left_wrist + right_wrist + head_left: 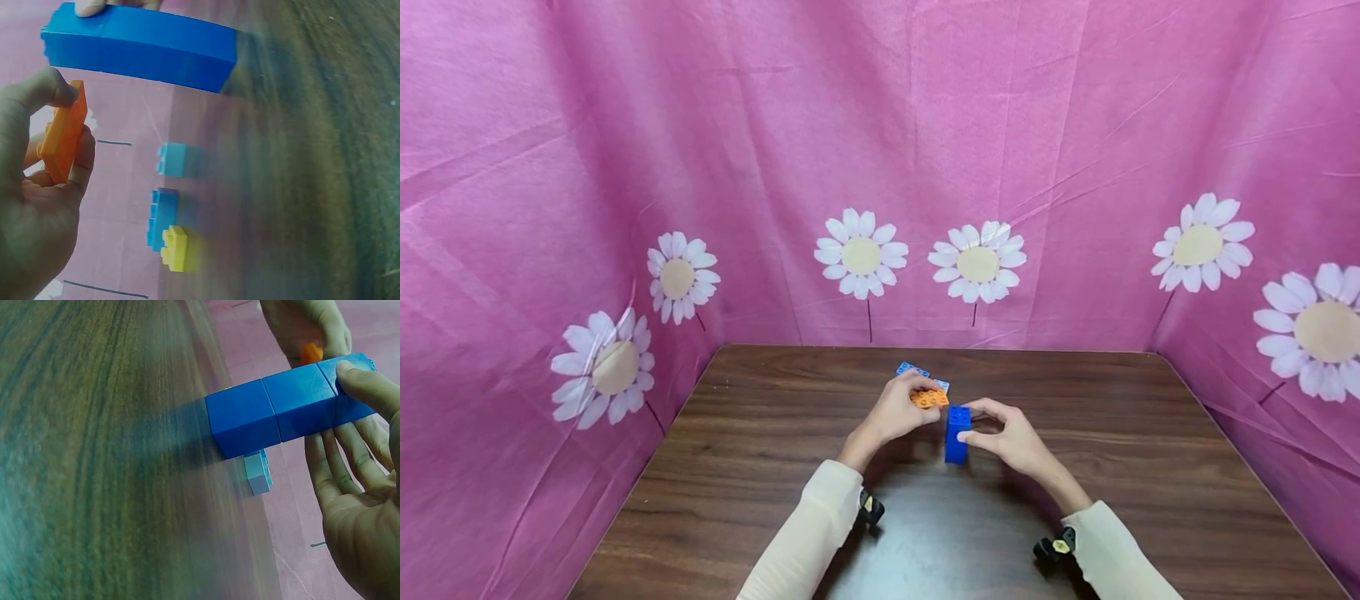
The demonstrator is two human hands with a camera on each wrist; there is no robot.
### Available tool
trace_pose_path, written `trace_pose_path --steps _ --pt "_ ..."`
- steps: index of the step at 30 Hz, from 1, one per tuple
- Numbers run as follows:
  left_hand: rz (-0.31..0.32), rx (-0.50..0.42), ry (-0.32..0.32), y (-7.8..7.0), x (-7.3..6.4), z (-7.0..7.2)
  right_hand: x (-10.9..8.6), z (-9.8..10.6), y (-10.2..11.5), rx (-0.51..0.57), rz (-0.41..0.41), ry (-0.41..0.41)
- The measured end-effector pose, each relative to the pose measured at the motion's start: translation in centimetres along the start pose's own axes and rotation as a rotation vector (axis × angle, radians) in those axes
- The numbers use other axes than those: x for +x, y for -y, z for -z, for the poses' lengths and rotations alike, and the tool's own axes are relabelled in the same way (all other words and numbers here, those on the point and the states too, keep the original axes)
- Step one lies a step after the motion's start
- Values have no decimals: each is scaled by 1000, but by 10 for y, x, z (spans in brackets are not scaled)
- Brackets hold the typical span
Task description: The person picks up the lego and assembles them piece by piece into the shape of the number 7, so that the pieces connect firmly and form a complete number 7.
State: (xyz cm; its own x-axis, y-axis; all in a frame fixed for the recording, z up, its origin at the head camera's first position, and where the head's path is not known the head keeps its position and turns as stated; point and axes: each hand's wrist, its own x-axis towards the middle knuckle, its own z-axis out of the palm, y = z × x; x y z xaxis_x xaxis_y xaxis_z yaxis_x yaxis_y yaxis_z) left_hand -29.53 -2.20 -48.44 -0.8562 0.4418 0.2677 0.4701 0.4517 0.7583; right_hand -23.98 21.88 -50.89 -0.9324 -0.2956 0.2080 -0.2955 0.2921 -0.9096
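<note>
My left hand (897, 410) pinches an orange toy building brick (929, 398) between thumb and fingers, its studs showing on top in the head view. Just right of it stands an upright tower of stacked dark blue bricks (956, 447), studs up. My right hand (1017, 440) grips the tower near its top, the thumb on the near face and the fingers on the far side. In the right wrist view the seams between the blue bricks (300, 403) are visible. The orange brick is apart from the tower in the left wrist view, close beside its studded end.
Behind my left hand lie a blue brick (912, 367) and a light blue brick (942, 385). A small yellow brick (178, 249) sits by the blue one in the left wrist view. A pink flowered cloth (760, 167) hangs around the brown wooden table (760, 467).
</note>
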Motion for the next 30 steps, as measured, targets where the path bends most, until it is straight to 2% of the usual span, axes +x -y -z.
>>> trace_pose_path --steps 6,16,23,30 --pt "-26 -44 -7 -10 -4 8 0 0 0 2 -23 -10" --pt "-58 -86 -19 -23 -7 14 0 0 -1 12 0 -7" --pt "-73 -140 8 -29 -9 13 -1 -1 -2 23 11 -6" --pt "-95 -257 28 -31 -12 7 0 -1 -3 22 12 -12"
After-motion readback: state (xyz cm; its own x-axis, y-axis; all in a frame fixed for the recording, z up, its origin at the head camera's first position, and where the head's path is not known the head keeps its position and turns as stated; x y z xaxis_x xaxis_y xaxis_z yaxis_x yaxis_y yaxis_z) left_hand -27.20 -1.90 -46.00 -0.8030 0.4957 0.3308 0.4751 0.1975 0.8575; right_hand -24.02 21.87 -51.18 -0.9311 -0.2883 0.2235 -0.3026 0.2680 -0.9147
